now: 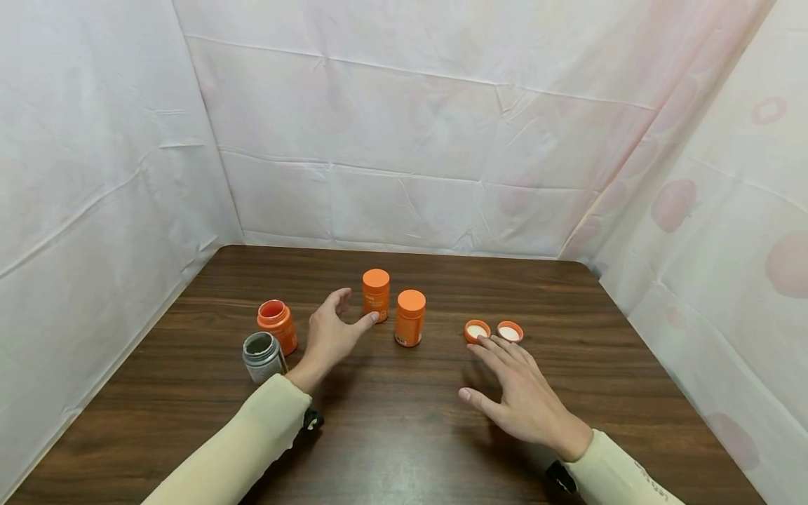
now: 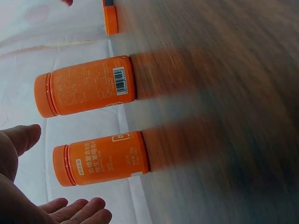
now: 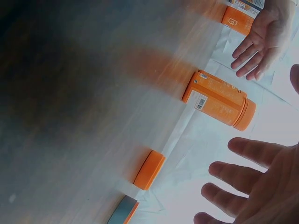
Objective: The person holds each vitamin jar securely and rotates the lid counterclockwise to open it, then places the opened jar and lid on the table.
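My left hand hovers beside a capped orange bottle, its thumb parted from the fingers. In the head view the thumb tip overlaps the bottle's lower side; the left wrist view shows a gap around this bottle, and nothing is held. A second capped orange bottle, with a barcode label, stands just to the right. My right hand is spread with its fingers loosely straight, over the table and holding nothing. Its fingertips overlap the near edge of an upturned orange lid in the head view.
Another upturned lid with a white liner lies right of the first; its side looks grey. Left of my left hand stand an uncapped orange bottle and an uncapped grey bottle. Pale sheets surround the wooden table.
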